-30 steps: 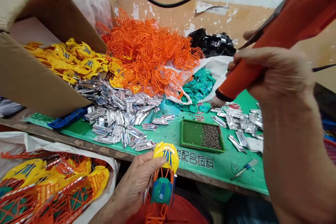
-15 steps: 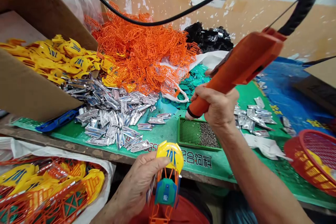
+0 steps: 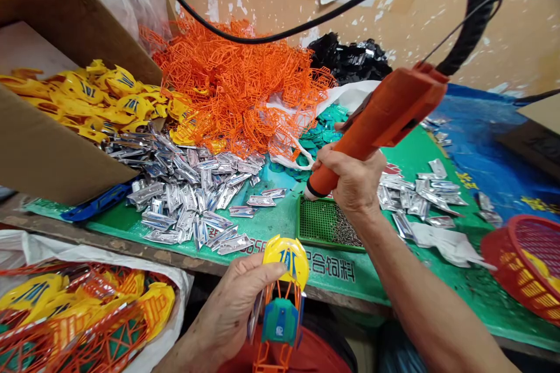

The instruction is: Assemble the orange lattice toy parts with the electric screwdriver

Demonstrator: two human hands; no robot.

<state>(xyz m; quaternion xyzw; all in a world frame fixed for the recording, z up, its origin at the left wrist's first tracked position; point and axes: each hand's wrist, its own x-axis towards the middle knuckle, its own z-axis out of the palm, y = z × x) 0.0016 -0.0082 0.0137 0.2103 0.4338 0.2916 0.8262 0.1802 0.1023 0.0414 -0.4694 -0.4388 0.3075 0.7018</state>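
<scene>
A plastic assembly (image 3: 280, 320) with a yellow cap, orange lattice frame and teal insert is gripped by the left hand (image 3: 234, 309) just off the near edge of a green printed mat (image 3: 464, 297); the fingers are closed around its side, and the cap is held uppermost. An orange electric screwdriver (image 3: 385, 116) is clamped in the closed right hand (image 3: 354, 180) above the mat, well apart from the left hand; it is tilted tip-down at the rear edge of a green tray (image 3: 315, 227) of screws, though contact cannot be told. Silver pieces (image 3: 188, 204) are heaped on the mat's left part, and more silver pieces (image 3: 420, 204) are spread on its right part; orange lattice frames (image 3: 231, 87) are piled behind it; a cardboard box (image 3: 56, 151) holding yellow caps (image 3: 87, 93) stands at its left end; a white sack (image 3: 184, 285) of parts lies below its near edge; a red basket (image 3: 516, 233) sits at its right end.
</scene>
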